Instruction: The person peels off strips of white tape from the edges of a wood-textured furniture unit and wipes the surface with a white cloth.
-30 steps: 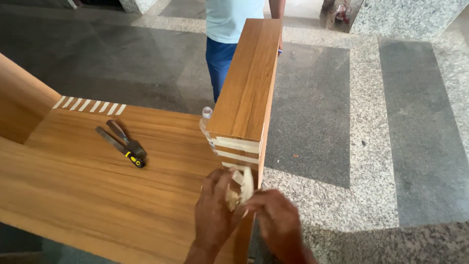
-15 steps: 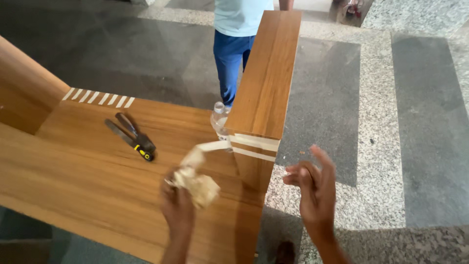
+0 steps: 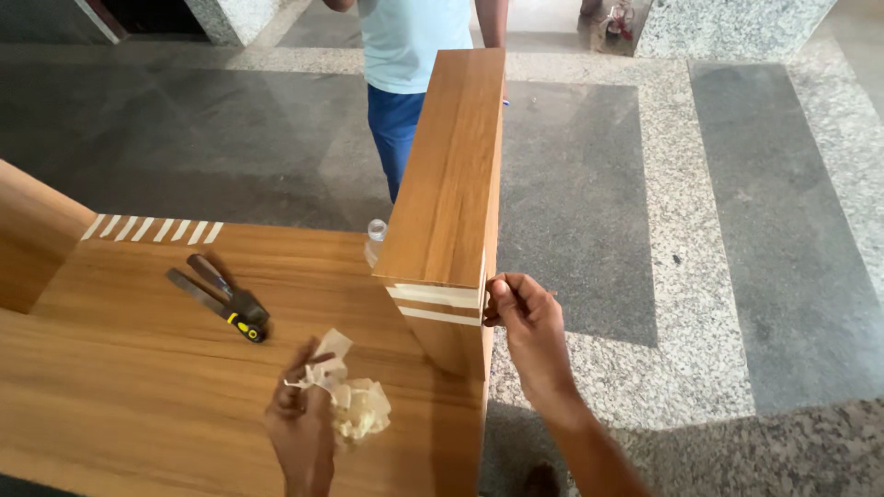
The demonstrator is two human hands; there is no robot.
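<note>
My left hand (image 3: 299, 419) holds a crumpled wad of pale masking tape (image 3: 354, 400) over the flat wooden panel (image 3: 138, 405). My right hand (image 3: 525, 322) pinches the near end of a tape strip (image 3: 437, 296) stuck across the upright wooden panel (image 3: 451, 175). A second tape strip (image 3: 440, 316) runs just below it. The upright panel stands on edge along the right side of the flat panel.
Pliers with black and yellow handles (image 3: 221, 299) lie on the flat panel. Several short tape strips (image 3: 152, 228) mark its far edge. A clear bottle (image 3: 375, 241) stands behind the upright panel. Another person (image 3: 405, 64) in a light shirt and blue trousers stands at its far end. Granite floor lies to the right.
My left hand pulled the tape wad away from the upright panel and down over the flat panel. My right hand swung out, then came back to pinch the tape strip.
</note>
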